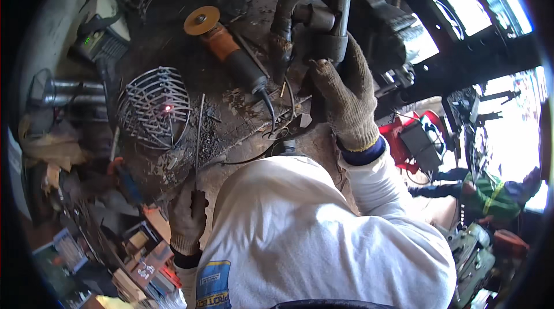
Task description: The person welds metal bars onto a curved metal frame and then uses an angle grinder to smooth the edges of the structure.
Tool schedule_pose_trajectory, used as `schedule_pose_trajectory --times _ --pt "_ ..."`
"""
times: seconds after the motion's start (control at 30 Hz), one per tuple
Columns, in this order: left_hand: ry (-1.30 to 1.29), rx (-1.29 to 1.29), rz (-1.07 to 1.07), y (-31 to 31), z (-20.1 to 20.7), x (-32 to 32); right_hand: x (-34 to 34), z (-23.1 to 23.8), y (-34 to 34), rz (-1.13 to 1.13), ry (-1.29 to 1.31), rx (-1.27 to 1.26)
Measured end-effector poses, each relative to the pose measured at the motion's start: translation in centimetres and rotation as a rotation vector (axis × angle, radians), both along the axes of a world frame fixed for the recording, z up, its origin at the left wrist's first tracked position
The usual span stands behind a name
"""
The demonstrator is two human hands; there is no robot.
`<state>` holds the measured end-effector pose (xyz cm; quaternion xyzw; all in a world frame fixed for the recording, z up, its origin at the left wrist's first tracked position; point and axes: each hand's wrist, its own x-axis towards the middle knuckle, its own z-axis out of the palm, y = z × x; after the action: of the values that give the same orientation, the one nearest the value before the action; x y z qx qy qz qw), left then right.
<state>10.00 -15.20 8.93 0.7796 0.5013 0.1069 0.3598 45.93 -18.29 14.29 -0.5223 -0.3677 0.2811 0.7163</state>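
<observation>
My left hand (187, 222), in a dark, dirty work glove, is closed low beside the bench edge. From it a thin straight welding rod (200, 130) points up over the bench; a dark part at the rod's base is partly hidden in my fingers. Near the rod's tip stands a rounded cage of welded metal strips (156, 107), with one spot glowing red. My right hand (349, 98), in a knitted glove, is closed around the lower end of an upright steel pipe (340, 15), thumb in front, some fingers hidden behind it.
An angle grinder (228, 52) with an orange disc lies on the dark bench (231, 113), its cable trailing toward me. At the back left sits a welding machine (104, 29) with green lights. Wood scraps (138, 257) clutter the lower left. A person in green (496, 196) is off to the right.
</observation>
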Motion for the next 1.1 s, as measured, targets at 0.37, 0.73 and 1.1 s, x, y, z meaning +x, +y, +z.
schedule_pose_trajectory --times 0.37,0.73,1.1 --pt "0.45 0.697 -0.199 4.3 -4.5 3.4 4.0 2.2 -3.8 -0.6 -0.204 0.192" --pt "0.373 0.754 -0.237 4.8 -7.7 4.4 14.9 -1.8 -9.4 -1.12 -0.319 0.149" --pt "0.335 0.748 -0.184 5.1 -8.1 5.5 19.0 -11.5 -5.8 -1.043 -0.392 0.006"
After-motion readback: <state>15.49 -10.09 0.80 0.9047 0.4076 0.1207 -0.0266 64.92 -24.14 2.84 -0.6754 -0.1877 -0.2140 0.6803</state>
